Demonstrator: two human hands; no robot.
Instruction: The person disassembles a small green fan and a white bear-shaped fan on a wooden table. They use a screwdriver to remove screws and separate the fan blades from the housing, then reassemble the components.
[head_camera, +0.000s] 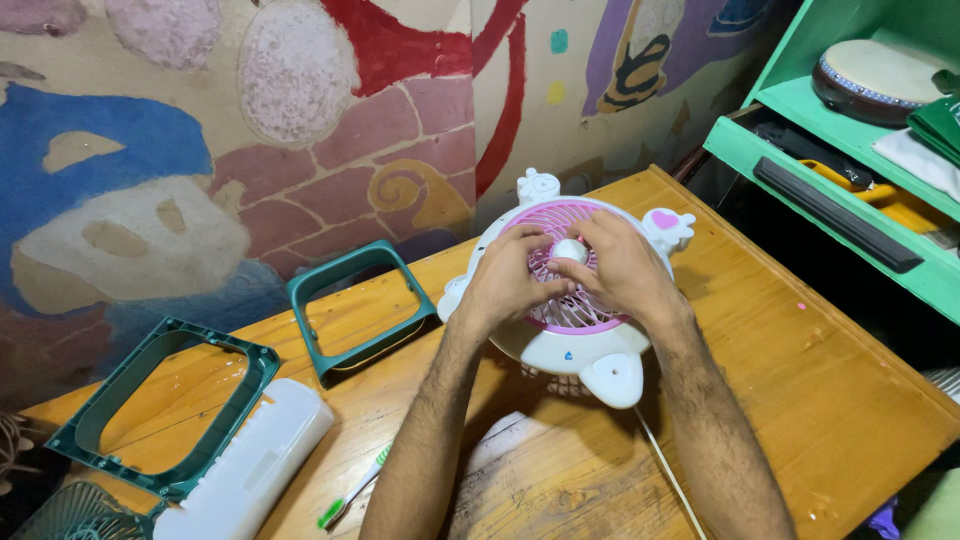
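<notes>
Small white plastic desk fan (590, 345) w/ pink grille (575, 310), cartoon-animal shape, lies on its back on the wooden table (830, 400), right under both hands. Grille faces up toward the camera, so the fan axis points up off the tabletop. Body's long axis runs approx from the rounded foot nearest the person to the ears at the far rim, angled a bit right. White cord (668, 470) trails off toward the person.

Handling, judged: light, hollow moulded plastic, stiff shell but thin grille ribs that'd flex or snap if levered. Glossy, prob a bit slippery. Best grip looks like the thick white rim or the foot, not the ribs; the centre hub cap (568, 250) is small, fingertip job only.

Left hand (505, 285): palm down on the grille's left half, fingers curled in, tips at the hub cap. Right hand (625, 270): over the right half, fingers bent, tips meeting the left's at the cap. Both appear to pinch the cap between fingertips; actual contact partly hidden by knuckles.

Outward: left of the left hand, a teal rectangular frame (355, 310) standing on edge. Further left, a second teal frame (160, 410) lying flat, w/ a white rounded housing (250, 465) just beside it. Near the left forearm, a green-handled screwdriver (352, 490). Far right of the right hand, green shelves (850, 190). Painted wall (250, 120) behind.
</notes>
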